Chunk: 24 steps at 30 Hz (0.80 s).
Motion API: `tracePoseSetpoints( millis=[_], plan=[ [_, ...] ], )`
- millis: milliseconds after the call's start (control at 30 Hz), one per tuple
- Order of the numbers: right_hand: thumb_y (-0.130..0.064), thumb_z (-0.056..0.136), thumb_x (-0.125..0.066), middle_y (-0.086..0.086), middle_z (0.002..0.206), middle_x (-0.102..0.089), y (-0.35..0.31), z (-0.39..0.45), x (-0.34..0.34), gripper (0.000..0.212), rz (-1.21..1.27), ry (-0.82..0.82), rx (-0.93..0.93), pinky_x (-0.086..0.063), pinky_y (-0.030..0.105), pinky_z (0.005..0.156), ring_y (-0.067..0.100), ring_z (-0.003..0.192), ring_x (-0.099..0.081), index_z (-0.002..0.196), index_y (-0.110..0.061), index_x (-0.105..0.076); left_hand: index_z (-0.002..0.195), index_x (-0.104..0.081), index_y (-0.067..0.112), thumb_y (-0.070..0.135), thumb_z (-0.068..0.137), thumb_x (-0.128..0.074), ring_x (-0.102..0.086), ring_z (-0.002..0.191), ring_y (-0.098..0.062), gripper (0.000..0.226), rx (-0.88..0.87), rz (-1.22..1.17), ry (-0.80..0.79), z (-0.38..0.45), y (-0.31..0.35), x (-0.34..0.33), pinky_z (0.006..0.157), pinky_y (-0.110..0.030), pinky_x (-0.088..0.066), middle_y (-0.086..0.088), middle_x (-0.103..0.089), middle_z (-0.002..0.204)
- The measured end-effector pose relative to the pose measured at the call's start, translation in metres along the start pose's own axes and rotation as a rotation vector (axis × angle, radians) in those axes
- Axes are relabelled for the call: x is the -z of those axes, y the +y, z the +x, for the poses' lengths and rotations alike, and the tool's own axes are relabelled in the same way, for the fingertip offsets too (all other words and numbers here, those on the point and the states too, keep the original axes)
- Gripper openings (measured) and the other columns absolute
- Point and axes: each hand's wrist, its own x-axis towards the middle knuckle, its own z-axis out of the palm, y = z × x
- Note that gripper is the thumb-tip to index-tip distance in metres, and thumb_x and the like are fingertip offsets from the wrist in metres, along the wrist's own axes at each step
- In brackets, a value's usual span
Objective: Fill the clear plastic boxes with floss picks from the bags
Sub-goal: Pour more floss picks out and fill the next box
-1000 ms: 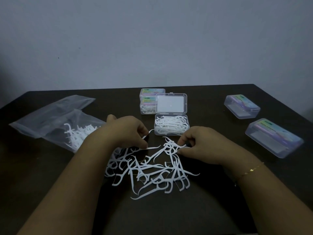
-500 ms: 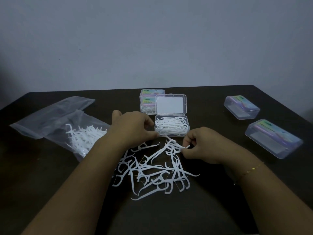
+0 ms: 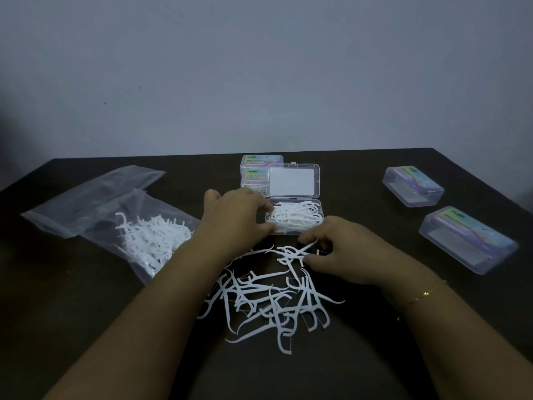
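Observation:
An open clear plastic box [image 3: 294, 230] sits mid-table, its lid up behind it and white floss picks inside. My left hand [image 3: 233, 217] is at the box's left rim, fingers curled, fingertips among the picks there; what it holds is hidden. My right hand [image 3: 340, 249] is just in front of the box and pinches a floss pick [image 3: 300, 251] at the top of a loose pile of picks [image 3: 274, 301]. A clear bag [image 3: 144, 235] with more picks lies to the left.
Two closed labelled boxes [image 3: 259, 171] are stacked behind the open one. Two more closed boxes [image 3: 412, 186] [image 3: 467, 243] lie at the right. An empty bag [image 3: 95, 186] lies at the far left on the dark table [image 3: 57, 298]. A wall rises behind.
My left hand has moved from the loose pile up and right to the open box's left rim. My right hand has stayed at the pile's top, working a pick between its fingers.

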Motion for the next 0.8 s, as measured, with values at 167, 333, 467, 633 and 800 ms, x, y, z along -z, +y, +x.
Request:
tracePoseSetpoints(
  millis=[167, 333, 467, 633, 800],
  plan=[
    [-0.031, 0.085, -0.064, -0.011, 0.08, -0.055, -0.002, 0.002, 0.0, 0.009, 0.002, 0.014, -0.048, -0.045, 0.022, 0.066, 0.005, 0.073, -0.054, 0.08, -0.028, -0.07, 0.127, -0.052, 0.036, 0.053, 0.086, -0.059, -0.046, 0.118, -0.01, 0.045, 0.016, -0.026, 0.003, -0.001, 0.001, 0.0, 0.098, -0.037, -0.022, 0.01, -0.05, 0.133],
    [-0.029, 0.08, -0.067, -0.007, 0.081, -0.064, -0.002, 0.004, 0.001, 0.006, -0.024, -0.019, -0.131, -0.053, 0.029, 0.07, 0.008, 0.074, -0.06, 0.079, -0.023, -0.069, 0.128, -0.051, 0.036, 0.054, 0.085, -0.059, -0.045, 0.121, -0.01, 0.047, 0.015, -0.036, 0.001, -0.001, 0.001, -0.002, 0.099, -0.037, -0.022, 0.01, -0.049, 0.135],
    [-0.026, 0.079, -0.069, -0.004, 0.082, -0.066, -0.001, 0.002, 0.003, 0.005, 0.011, -0.024, -0.146, -0.054, 0.03, 0.072, 0.011, 0.075, -0.062, 0.075, -0.022, -0.069, 0.126, -0.053, 0.036, 0.052, 0.085, -0.06, -0.046, 0.117, -0.009, 0.044, 0.011, -0.07, 0.018, 0.0, 0.001, -0.004, 0.1, -0.037, -0.021, 0.011, -0.05, 0.134],
    [-0.016, 0.082, -0.068, -0.005, 0.065, -0.061, 0.0, 0.0, 0.01, 0.007, 0.293, 0.041, -0.141, -0.044, 0.015, 0.055, 0.002, 0.055, -0.053, 0.075, -0.015, -0.068, 0.12, -0.057, 0.038, 0.044, 0.087, -0.061, -0.048, 0.103, -0.004, 0.034, -0.029, -0.163, 0.077, -0.001, 0.0, -0.002, 0.098, -0.034, -0.02, 0.014, -0.052, 0.126],
    [-0.019, 0.085, -0.067, -0.001, 0.065, -0.061, 0.002, 0.0, 0.011, 0.01, 0.489, 0.1, -0.151, -0.04, 0.008, 0.046, 0.0, 0.051, -0.049, 0.077, -0.013, -0.068, 0.095, -0.064, 0.038, 0.03, 0.088, -0.053, -0.048, 0.092, 0.0, 0.015, -0.054, -0.331, 0.149, -0.001, 0.002, 0.0, 0.084, -0.025, -0.014, 0.018, -0.054, 0.104]
  ],
)
